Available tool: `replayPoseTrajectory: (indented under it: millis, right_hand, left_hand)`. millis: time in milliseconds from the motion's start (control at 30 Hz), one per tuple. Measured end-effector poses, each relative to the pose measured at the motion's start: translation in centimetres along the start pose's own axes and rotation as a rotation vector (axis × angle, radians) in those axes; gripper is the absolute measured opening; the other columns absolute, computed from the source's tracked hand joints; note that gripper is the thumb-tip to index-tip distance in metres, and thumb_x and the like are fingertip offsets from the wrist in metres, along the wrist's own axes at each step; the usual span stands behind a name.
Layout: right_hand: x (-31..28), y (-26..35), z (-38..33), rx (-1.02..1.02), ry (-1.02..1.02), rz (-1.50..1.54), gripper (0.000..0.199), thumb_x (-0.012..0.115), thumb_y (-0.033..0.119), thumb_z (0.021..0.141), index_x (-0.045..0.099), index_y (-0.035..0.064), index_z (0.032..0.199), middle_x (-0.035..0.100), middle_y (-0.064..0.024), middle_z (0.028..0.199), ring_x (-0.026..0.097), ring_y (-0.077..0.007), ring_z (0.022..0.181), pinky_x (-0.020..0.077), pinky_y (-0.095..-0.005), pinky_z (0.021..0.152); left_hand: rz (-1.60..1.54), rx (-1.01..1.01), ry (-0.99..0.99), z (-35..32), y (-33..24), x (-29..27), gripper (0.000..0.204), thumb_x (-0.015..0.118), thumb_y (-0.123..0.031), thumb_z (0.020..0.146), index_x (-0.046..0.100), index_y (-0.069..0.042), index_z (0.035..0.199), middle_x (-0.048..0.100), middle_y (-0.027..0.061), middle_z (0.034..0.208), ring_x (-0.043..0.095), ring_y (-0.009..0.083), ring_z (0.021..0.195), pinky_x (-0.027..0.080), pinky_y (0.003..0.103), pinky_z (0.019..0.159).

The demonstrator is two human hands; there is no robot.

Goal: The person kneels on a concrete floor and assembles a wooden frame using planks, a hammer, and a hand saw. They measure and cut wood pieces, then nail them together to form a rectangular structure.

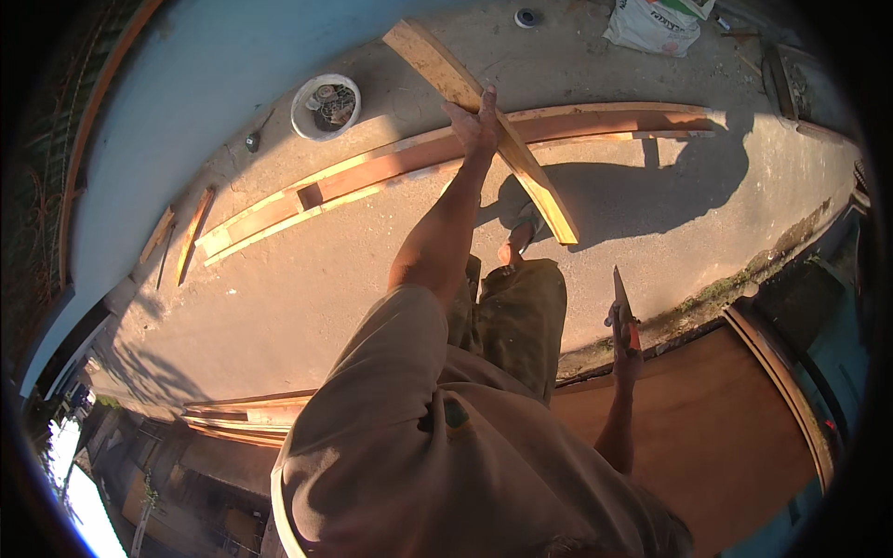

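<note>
My left arm reaches far forward, and my left hand (476, 123) is closed around a wooden plank (539, 186). The plank is held tilted above the ground, its far end up to the left and its near end beside my foot. Low on the right, my right hand (626, 358) grips a hand tool (622, 293) with a tapered, pointed blade and a red handle. It looks like a handsaw seen nearly end-on; its teeth do not show. Beneath the plank lies a long, narrow wooden frame (372, 167) with short crosspieces, stretching across the concrete.
A white bucket (298, 112) with odds and ends stands beyond the frame. Wood offcuts (193, 234) lie at left, more timber (246, 416) behind them nearer me. A white sack (656, 28) and a small roll (527, 18) lie far off. A brown panel (707, 428) is at right.
</note>
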State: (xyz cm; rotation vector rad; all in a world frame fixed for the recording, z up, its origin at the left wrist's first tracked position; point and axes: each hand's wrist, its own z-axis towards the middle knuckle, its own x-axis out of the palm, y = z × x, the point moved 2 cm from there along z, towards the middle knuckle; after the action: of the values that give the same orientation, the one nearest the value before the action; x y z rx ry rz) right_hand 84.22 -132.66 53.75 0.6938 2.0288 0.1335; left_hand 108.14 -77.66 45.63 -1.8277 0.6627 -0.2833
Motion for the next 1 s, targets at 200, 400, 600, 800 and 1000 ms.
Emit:
replayPoseTrajectory:
  millis: [200,400,600,800,1000]
  right_hand:
    - [2.4,-8.1,9.6,0.262,0.08,-0.153,0.049,0.061,0.028,0.089,0.052,-0.0002,0.129,0.059,-0.0128,0.121,0.059,-0.0228,0.101,0.045,-0.031,0.085]
    - [7.8,-12.4,16.6,0.259,-0.054,-0.258,0.036,0.062,0.032,0.089,0.054,-0.0005,0.102,0.058,-0.0154,0.084,0.058,-0.0306,0.074,0.0458,-0.0422,0.065]
    - [15.6,-16.2,20.3,0.266,-0.187,-0.313,0.033,0.06,0.035,0.091,0.053,0.0038,0.098,0.059,-0.0177,0.081,0.057,-0.0406,0.077,0.0438,-0.0503,0.07]
    - [24.6,-15.0,23.2,0.111,-0.328,-0.212,0.03,0.06,0.032,0.093,0.051,0.0032,0.098,0.058,-0.015,0.07,0.059,-0.036,0.062,0.0433,-0.0449,0.056]
    - [32.0,-11.4,25.5,0.199,-0.151,-0.126,0.052,0.065,0.031,0.088,0.046,0.0026,0.127,0.065,-0.02,0.095,0.065,-0.0384,0.083,0.0492,-0.048,0.068]
  left_hand:
    - [0.41,-0.431,0.168,-7.8,25.4,13.8,0.094,0.072,-0.065,0.069,0.033,0.001,0.123,0.056,0.032,0.113,0.057,0.0453,0.106,0.045,0.05,0.089]
    - [0.573,-0.604,0.3,-9.7,41.8,19.7,0.076,0.076,-0.055,0.073,0.034,-0.003,0.11,0.055,0.0229,0.1,0.057,0.037,0.095,0.046,0.049,0.08]
    - [0.609,-0.452,0.232,-8.0,49.1,21.2,0.069,0.077,-0.048,0.076,0.035,-0.001,0.103,0.052,0.0209,0.091,0.054,0.0356,0.088,0.043,0.047,0.079]
    - [0.706,-0.308,0.225,-6.2,49.0,21.8,0.075,0.065,-0.06,0.081,0.035,0.003,0.107,0.049,0.0217,0.097,0.051,0.0368,0.097,0.04,0.046,0.086]
    - [0.289,-0.479,0.188,-2.7,54.7,20.5,0.069,0.052,-0.056,0.091,0.042,0.006,0.12,0.058,0.0158,0.109,0.056,0.0281,0.102,0.044,0.039,0.086]
